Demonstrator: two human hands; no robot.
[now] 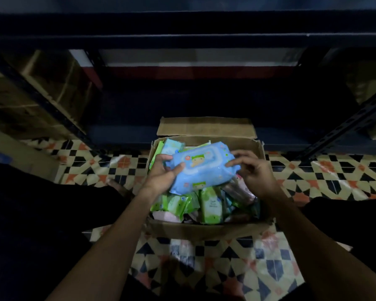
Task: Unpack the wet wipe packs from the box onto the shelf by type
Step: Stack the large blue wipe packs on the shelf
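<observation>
Dim storeroom, patterned tile floor (204,268). Open cardboard box (204,230) sits central, crammed with green wipe packs (211,206). Just above it, left hand (161,173) and right hand (255,170) grip a blue soft-plastic wipe pack (201,168) by its ends, probably for steadiness. Beyond the box, dark metal shelf (122,133), its lowest level apparently bare.

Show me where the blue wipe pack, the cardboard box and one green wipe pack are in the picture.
blue wipe pack (201,168): head view, middle of its printed top face.
cardboard box (204,230): head view, near front wall.
green wipe pack (211,206): head view, its front face, inside the box.
</observation>
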